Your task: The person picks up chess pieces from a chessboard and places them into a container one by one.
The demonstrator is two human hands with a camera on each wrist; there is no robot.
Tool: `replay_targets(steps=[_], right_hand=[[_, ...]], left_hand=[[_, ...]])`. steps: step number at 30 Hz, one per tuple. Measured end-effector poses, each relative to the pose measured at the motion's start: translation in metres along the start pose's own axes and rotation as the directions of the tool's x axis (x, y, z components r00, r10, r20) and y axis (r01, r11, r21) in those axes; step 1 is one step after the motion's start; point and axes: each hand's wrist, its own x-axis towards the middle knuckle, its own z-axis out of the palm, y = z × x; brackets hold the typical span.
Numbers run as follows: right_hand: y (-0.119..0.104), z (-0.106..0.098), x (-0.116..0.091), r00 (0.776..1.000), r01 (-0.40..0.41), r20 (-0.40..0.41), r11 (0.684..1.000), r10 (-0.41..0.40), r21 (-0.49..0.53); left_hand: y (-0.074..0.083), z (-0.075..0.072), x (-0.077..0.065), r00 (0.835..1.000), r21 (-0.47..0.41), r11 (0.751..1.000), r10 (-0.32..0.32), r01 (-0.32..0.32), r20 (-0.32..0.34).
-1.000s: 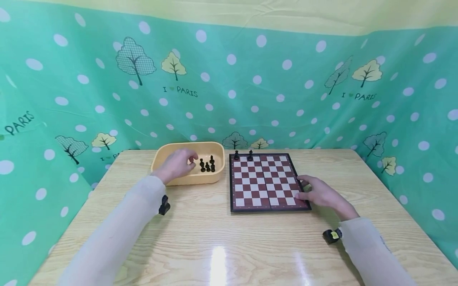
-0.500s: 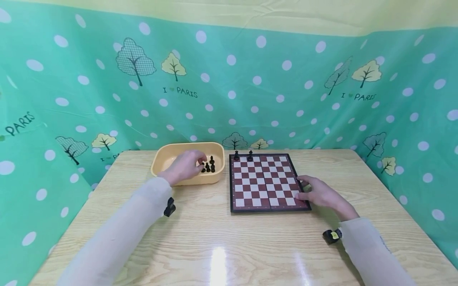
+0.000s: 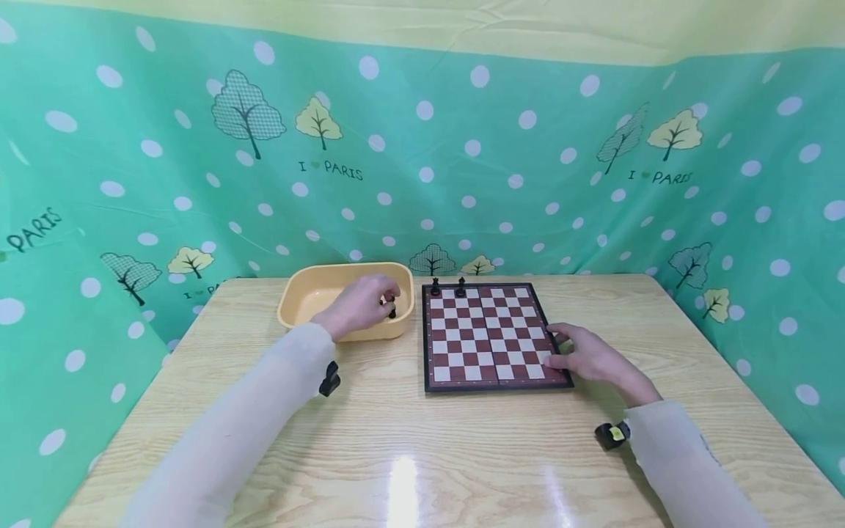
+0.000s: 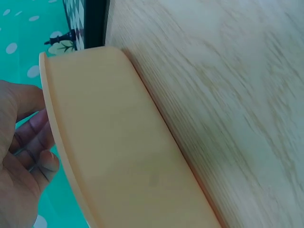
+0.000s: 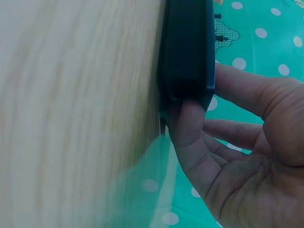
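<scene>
My left hand [image 3: 356, 304] reaches into the cream plastic basket [image 3: 370, 334], fingers bent over the black chess pieces [image 3: 393, 312] at its right end. Most of those pieces are hidden by the hand. In the left wrist view the basket wall covers the fingertips, so any grip on a piece cannot be seen. To the right lies a red-and-white chessboard [image 3: 462, 339] with a dark frame. A black chess piece [image 3: 435, 288] stands at its far left corner, and a second black piece [image 3: 461, 288] stands a little to the right. My right hand [image 3: 590, 357] holds the board's right edge between thumb and fingers.
A wooden table [image 3: 409, 447] carries the basket and the board, which stand side by side with a narrow gap. Behind the table hangs a green dotted curtain [image 3: 449, 198]. Each wrist wears a small black camera [image 3: 610, 435].
Inside the basket my left hand has moved to the right, over the black chess pieces, covering more of them. My right hand and the board have stayed in place.
</scene>
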Motion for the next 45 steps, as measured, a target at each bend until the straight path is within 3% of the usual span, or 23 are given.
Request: replay_targets(steps=[16, 26, 37, 45], right_hand=[[-0.001, -0.001, 0.000, 1.000, 0.013, -0.003, 1.000, -0.013, -0.002], [-0.002, 0.000, 0.000, 1.000, 0.008, 0.003, 1.000, -0.008, 0.009], [0.000, 0.001, 0.001, 1.000, -0.010, 0.001, 1.000, 0.010, -0.005], [0.002, 0.002, 0.000, 1.000, -0.009, -0.002, 1.000, 0.009, -0.013]], left_hand=[[0.017, 0.005, 0.021, 0.999, 0.014, 0.999, 0.032, -0.032, 0.000], [0.024, 0.013, 0.032, 0.999, -0.005, 1.000, 0.021, -0.021, 0.028], [0.028, 0.022, 0.050, 0.998, -0.038, 0.999, -0.031, 0.032, 0.049], [0.026, 0.030, 0.061, 0.995, -0.039, 0.995, -0.095, 0.096, 0.029]])
